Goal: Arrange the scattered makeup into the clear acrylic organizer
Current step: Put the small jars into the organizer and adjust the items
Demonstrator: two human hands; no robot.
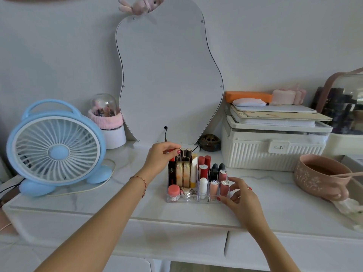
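I see a glossy white tabletop (275, 205) with faint grey marble veining. On it stands an organizer (182, 200) of clear, shiny acrylic, filled with glossy plastic makeup tubes (183, 173), some with gold metallic casing. To the left is a fan (56, 148) of smooth, pale blue plastic. To the right sit a ribbed, cream plastic box (275, 154) and a matt pink bowl (318, 177), ceramic by its look.

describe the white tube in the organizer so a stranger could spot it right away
Below the wavy mirror, find the clear acrylic organizer on the marble top. In its front row, middle slot, stands the white tube: rounded cap, plain white, unlike the pink and red tubes beside it.
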